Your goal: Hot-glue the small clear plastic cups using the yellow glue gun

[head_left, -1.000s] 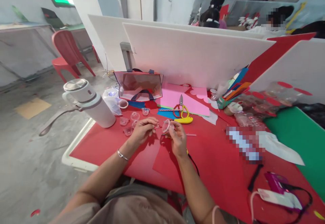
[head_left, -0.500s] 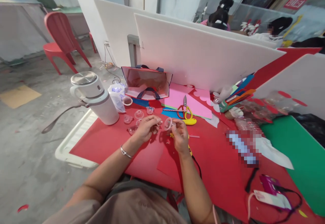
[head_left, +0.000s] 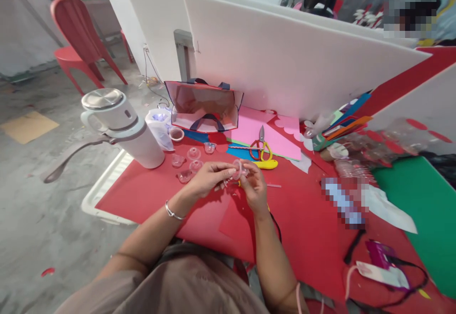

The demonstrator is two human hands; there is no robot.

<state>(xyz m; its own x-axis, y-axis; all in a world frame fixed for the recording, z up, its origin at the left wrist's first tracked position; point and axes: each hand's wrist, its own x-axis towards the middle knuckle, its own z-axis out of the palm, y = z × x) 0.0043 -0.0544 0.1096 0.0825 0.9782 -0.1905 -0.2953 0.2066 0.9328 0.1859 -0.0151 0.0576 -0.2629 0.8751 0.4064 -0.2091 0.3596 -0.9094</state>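
Observation:
My right hand (head_left: 255, 188) pinches a small clear plastic cup (head_left: 237, 169) by its side, with the round rim turned towards my left hand (head_left: 213, 179). The left fingers are closed, their tips at the cup's rim. Something small and shiny shows beneath the left fingertips, too small to name. Left of my hands, several similar clear cups lie on the red sheet, among them an upright cup (head_left: 210, 147) and a tilted cup (head_left: 184, 176). Just beyond my right hand are scissors (head_left: 265, 150) with red and yellow handles and a yellow-handled tool (head_left: 267, 164).
A white flask (head_left: 142, 143) stands at the left, beside an open gift bag (head_left: 204, 109) and a brown-filled cup (head_left: 176, 134). White boards (head_left: 285, 62) rise behind the table. At the right are a pen holder (head_left: 318, 141), stacked clear cups (head_left: 354, 171) and a purple device (head_left: 380, 253) with a cord.
My two hands have come together. The left fingertips, earlier apart from the cup, are now at its rim. The camera view has tilted down slightly.

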